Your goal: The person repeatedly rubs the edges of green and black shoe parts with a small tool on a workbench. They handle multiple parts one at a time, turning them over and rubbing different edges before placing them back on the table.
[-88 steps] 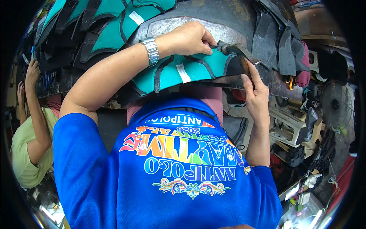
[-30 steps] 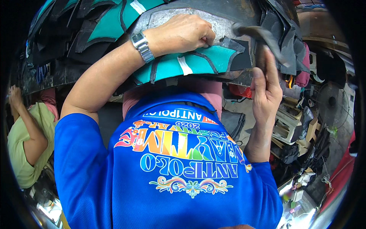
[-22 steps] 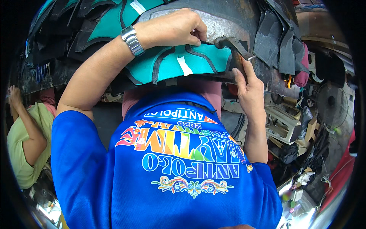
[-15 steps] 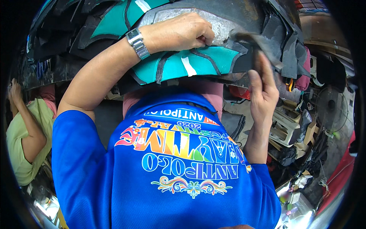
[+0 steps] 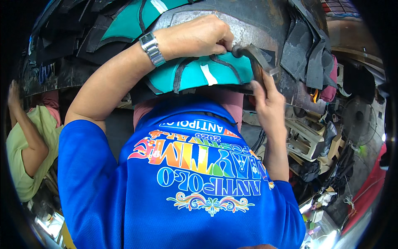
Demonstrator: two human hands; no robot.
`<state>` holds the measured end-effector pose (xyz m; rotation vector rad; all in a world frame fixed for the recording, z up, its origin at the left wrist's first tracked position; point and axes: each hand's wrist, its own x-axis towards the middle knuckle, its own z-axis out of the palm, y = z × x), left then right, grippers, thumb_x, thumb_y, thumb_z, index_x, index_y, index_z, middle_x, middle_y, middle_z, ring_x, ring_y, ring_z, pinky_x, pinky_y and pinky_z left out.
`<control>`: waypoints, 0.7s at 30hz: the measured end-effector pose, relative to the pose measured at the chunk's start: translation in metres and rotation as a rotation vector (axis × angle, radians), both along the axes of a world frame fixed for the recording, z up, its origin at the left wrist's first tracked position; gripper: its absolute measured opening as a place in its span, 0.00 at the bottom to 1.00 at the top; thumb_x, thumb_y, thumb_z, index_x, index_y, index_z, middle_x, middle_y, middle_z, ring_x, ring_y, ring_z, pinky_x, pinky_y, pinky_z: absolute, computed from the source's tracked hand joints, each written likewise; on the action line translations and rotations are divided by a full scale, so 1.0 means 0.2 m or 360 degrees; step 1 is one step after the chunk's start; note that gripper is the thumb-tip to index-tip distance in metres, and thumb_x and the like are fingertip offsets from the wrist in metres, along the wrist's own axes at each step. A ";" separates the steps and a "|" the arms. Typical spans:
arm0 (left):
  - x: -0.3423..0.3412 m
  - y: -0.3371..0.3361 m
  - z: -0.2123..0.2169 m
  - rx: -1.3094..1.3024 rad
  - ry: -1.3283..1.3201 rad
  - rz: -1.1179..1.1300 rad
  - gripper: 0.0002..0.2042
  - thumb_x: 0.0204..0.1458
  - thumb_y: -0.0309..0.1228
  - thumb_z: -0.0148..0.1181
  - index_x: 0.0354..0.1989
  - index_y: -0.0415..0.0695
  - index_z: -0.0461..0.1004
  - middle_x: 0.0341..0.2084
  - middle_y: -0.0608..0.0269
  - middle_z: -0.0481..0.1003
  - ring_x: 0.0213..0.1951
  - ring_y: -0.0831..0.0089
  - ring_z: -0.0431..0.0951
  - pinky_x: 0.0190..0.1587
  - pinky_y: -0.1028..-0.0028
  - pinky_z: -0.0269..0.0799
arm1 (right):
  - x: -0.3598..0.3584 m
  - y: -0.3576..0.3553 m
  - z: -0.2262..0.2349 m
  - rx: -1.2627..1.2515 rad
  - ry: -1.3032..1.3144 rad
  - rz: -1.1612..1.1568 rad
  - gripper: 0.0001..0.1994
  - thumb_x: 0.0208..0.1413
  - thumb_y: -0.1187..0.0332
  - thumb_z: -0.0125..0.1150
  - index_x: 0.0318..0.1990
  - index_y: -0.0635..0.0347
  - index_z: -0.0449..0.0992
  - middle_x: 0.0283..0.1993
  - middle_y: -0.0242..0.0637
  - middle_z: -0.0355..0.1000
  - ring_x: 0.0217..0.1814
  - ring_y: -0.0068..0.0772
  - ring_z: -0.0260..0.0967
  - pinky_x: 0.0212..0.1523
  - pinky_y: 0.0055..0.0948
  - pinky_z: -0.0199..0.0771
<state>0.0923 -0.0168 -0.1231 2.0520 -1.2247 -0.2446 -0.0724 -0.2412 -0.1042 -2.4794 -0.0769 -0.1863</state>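
One right hand [image 5: 270, 101] along hammer handle [image 5: 257, 74]

A fan [image 5: 360, 118], perhaps a pale stool [image 5: 316, 144]

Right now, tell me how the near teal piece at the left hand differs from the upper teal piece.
The near teal piece has the left hand at its far edge; the upper teal piece has no hand on it. The near teal piece runs roughly crosswise; the upper teal piece slants up rightward, out of the picture. Both bear dark strips and a white tab.
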 end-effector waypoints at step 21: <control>0.00 0.06 -0.01 -0.0081 0.0008 -0.0032 0.05 0.46 0.18 0.63 0.33 0.34 0.80 0.30 0.53 0.78 0.33 0.59 0.81 0.39 0.69 0.77 | 0.05 0.05 0.11 0.0359 0.0210 -0.0223 0.22 0.63 0.72 0.62 0.63 0.68 0.70 0.52 0.49 0.79 0.54 0.27 0.76 0.52 0.27 0.75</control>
